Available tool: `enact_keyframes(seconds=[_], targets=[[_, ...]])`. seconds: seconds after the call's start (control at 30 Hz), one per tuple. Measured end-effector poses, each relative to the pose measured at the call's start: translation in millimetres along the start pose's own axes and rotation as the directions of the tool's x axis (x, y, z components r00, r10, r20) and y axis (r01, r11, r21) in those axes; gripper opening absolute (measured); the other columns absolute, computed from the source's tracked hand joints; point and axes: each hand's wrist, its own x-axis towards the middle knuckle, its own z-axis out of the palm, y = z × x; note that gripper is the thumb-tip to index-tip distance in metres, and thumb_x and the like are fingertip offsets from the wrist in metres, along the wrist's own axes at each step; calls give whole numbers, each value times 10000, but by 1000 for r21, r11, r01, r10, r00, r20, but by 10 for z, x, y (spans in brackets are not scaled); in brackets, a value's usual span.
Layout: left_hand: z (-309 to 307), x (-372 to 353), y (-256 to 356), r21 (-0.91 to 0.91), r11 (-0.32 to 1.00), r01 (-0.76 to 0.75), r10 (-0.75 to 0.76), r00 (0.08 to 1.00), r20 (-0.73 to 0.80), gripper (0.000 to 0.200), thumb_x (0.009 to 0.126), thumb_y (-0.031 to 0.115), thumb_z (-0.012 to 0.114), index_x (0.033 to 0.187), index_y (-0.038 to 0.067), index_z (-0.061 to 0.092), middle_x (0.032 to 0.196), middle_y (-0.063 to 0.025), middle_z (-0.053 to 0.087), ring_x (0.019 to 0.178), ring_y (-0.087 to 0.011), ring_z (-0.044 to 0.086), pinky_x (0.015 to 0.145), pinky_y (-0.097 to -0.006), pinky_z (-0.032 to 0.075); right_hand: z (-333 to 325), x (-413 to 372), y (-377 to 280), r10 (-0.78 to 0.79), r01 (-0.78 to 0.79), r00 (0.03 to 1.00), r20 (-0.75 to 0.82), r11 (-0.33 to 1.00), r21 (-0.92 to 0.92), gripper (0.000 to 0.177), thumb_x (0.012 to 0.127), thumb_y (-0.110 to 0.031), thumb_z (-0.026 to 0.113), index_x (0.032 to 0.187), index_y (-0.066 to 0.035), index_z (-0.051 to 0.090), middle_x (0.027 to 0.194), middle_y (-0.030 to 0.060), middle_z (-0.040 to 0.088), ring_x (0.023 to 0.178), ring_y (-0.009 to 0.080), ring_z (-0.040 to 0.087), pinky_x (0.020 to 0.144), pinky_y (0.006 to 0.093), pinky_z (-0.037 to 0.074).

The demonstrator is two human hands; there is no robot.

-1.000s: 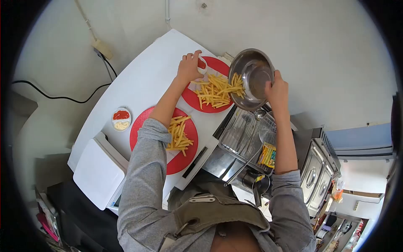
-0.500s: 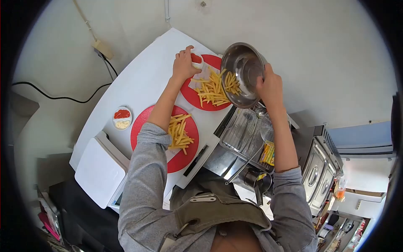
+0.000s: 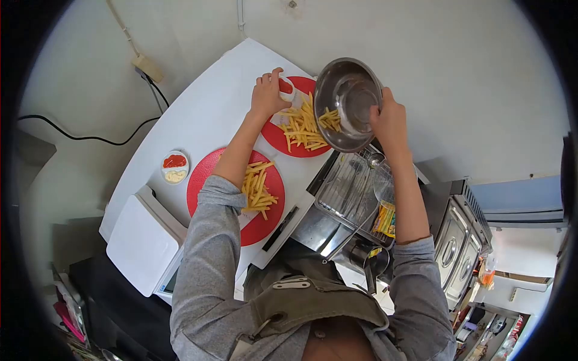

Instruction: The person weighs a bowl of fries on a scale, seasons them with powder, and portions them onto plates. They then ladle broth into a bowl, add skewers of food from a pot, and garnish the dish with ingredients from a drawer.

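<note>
Cup (image 3: pixel 290 95) partly behind left hand (image 3: pixel 267 96)

Even, soft daylight; soft wall shadows; fisheye curvature, black corners.

Around nearer red plate (image 3: pixel 201 182) | tabletop (image 3: pixel 195 105) lets us through at 11 o'clock | sauce dish (image 3: pixel 175 168) blocks 10 | white machine (image 3: pixel 141 243), 8

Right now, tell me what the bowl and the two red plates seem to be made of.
The bowl looks like polished stainless steel: grey, with bright reflections. The nearer plate and farther plate look like satin plastic, perhaps coated metal: even red, muted sheen.
</note>
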Motion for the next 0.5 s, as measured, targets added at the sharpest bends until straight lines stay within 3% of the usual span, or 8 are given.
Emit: enact_keyframes(seconds=[0.1,0.23,0.33,0.5], targets=[[26,15,18,-4,999,-43,43,999,-5,905,467,213,795,1236,122,327,1083,-181,486,997,-362,471,852,-416,430,-13,9,228,118,-118,993,-15,993,11,232,707,-61,558,898,46,483,621,237,545,626,416,556,578,469,434],[83,94,54,5,995,-100,99,993,62,912,452,201,791,1234,124,329,1087,-182,488,998,-361,472,854,-412,430,-100,-11,789,142,-141,983,-115,990,13,230,703,-116,573,867,32,509,641,218,550,614,387,554,580,437,430],[160,152,45,19,992,-121,118,987,110,911,446,198,790,1231,126,333,1085,-182,491,999,-363,474,858,-413,429,-298,-68,874,443,-433,895,-55,891,136,207,696,-142,580,790,27,506,624,164,530,562,277,527,545,369,413],[302,190,38,-17,994,-113,114,980,165,920,438,205,791,1231,126,331,1075,-177,499,995,-362,476,858,-416,431,-540,-109,990,407,-393,907,-112,910,128,200,696,-146,582,779,20,507,610,146,524,543,246,506,537,355,405]])
